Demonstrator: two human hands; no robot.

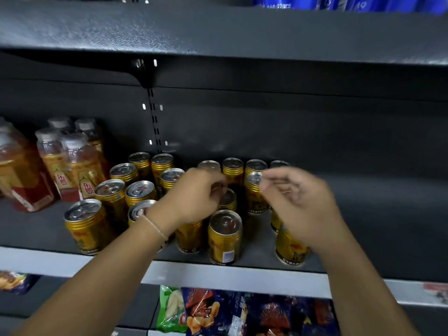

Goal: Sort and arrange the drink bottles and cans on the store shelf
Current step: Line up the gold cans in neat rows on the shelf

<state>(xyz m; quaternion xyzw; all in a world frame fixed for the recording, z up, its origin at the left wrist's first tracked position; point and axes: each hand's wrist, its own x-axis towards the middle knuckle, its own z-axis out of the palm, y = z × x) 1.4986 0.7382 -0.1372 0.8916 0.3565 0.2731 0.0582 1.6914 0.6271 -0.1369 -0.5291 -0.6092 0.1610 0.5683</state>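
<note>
Carefully, with left fingers point(218, 187) curled on a gold can point(226, 198) and right fingers point(269, 181) pinching another gold can's rim point(254, 177), slide both upright.

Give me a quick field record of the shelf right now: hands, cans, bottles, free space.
left hand: over the middle gold cans, fingers curled down among their tops; grip blurred
right hand: over the right-hand cans, fingertips at a can top; grip blurred
gold cans: upright, loose cluster mid-shelf
bottles: orange drink, white caps, left of the cans
shelf: bare to the right of the cans
shelf below: snack bags
</note>
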